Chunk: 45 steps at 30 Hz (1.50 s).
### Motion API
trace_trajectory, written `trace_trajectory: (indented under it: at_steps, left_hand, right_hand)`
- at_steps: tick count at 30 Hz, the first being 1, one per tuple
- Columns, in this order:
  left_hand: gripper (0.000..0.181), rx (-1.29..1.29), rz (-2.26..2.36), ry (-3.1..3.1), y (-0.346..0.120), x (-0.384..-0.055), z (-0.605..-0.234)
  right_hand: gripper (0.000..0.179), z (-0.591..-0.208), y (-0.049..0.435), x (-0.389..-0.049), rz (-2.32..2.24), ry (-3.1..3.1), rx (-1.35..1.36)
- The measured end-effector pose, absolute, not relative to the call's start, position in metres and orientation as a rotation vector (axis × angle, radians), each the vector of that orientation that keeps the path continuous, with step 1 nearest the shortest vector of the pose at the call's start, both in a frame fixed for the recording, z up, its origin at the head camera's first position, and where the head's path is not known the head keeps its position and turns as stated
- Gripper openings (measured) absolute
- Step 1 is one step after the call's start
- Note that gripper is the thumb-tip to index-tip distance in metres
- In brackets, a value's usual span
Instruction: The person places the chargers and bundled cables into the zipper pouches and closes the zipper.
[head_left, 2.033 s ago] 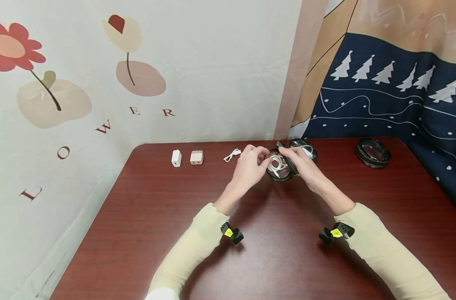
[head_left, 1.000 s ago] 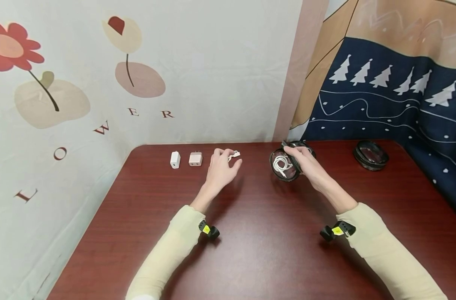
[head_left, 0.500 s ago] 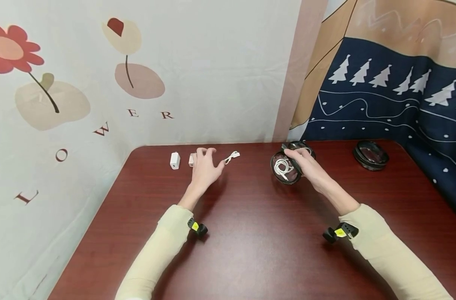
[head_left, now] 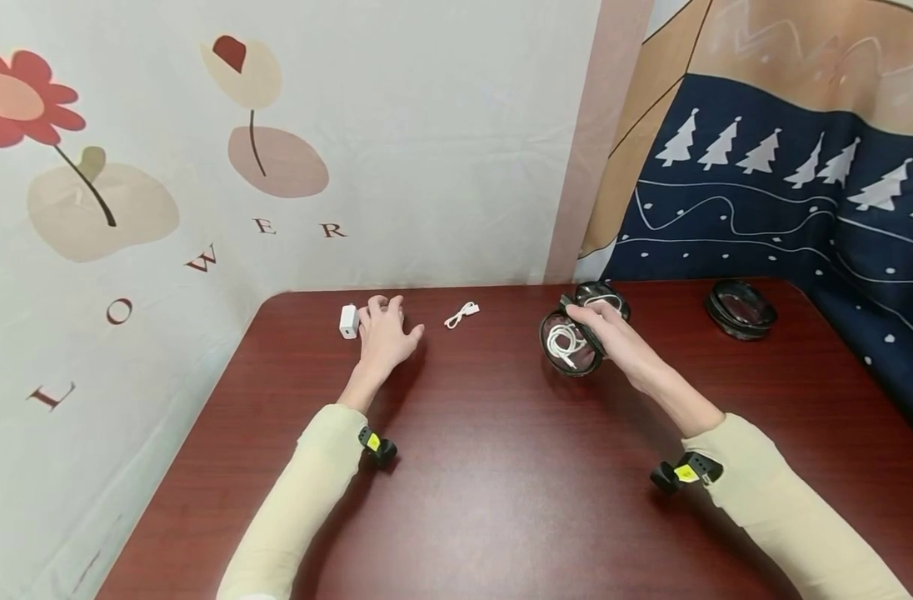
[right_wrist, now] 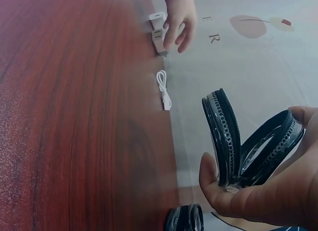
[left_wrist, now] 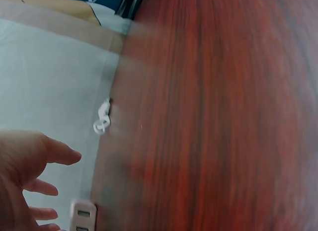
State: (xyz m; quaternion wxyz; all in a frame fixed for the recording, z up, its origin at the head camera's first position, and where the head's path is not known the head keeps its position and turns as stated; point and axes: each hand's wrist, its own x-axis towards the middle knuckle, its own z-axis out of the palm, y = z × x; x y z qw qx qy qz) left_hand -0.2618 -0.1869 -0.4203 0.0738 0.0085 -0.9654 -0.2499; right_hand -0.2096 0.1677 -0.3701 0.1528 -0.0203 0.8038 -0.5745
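My left hand (head_left: 382, 340) reaches over the pale pink two-port charger (left_wrist: 83, 217) at the table's back edge, fingers spread and apart from it in the left wrist view. From the head view the hand mostly hides this charger. A white charger (head_left: 348, 322) stands just to its left. My right hand (head_left: 614, 335) grips a round clear pouch (right_wrist: 228, 136) with black zip edges, its two halves unfolded. A coiled white cable (head_left: 565, 343) lies in the near half. Behind my fingers, the far half (head_left: 602, 293) shows a white strand.
A short white cable (head_left: 461, 314) lies on the dark red table (head_left: 471, 467) between my hands. Another round black-edged pouch (head_left: 741, 308) sits at the back right. A pale printed cloth (head_left: 441, 167) hangs right behind the table.
My left hand has left the pouch and moved left, past the short cable, to the pink charger. The right hand still holds the pouch, now tilted slightly lower.
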Motion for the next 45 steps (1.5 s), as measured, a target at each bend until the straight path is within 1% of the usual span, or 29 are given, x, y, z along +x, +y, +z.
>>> trace_trajectory:
  at_steps: [6, 11, 14, 20, 32, 39, 45]
  left_hand:
    - [0.062, 0.022, -0.752, -2.934, -0.201, -0.266, -0.426]
    - [0.052, 0.007, -0.792, -2.9, -0.21, -0.268, -0.428]
    - [0.049, 0.028, -0.843, -2.862, -0.212, -0.268, -0.429]
    - [0.054, 0.061, -0.888, -2.885, -0.214, -0.268, -0.428]
    - [0.056, 0.062, -0.876, -2.891, -0.219, -0.27, -0.431]
    - [0.057, 0.051, -0.874, -2.864, -0.215, -0.263, -0.427]
    - [0.057, -0.015, -0.886, -2.772, -0.204, -0.256, -0.419]
  right_hand:
    - [0.079, -0.373, 0.169, -0.209, -1.627, 2.302, -0.066]
    - [0.079, -0.374, 0.167, -0.207, -1.643, 2.29, -0.064]
    - [0.08, -0.375, 0.167, -0.206, -1.635, 2.294, -0.057]
    - [0.079, -0.378, 0.166, -0.206, -1.632, 2.29, -0.06]
    - [0.081, -0.377, 0.165, -0.206, -1.647, 2.27, -0.055]
    - [0.081, -0.375, 0.162, -0.208, -1.66, 2.272, -0.066]
    - [0.08, -0.373, 0.159, -0.21, -1.664, 2.271, -0.066]
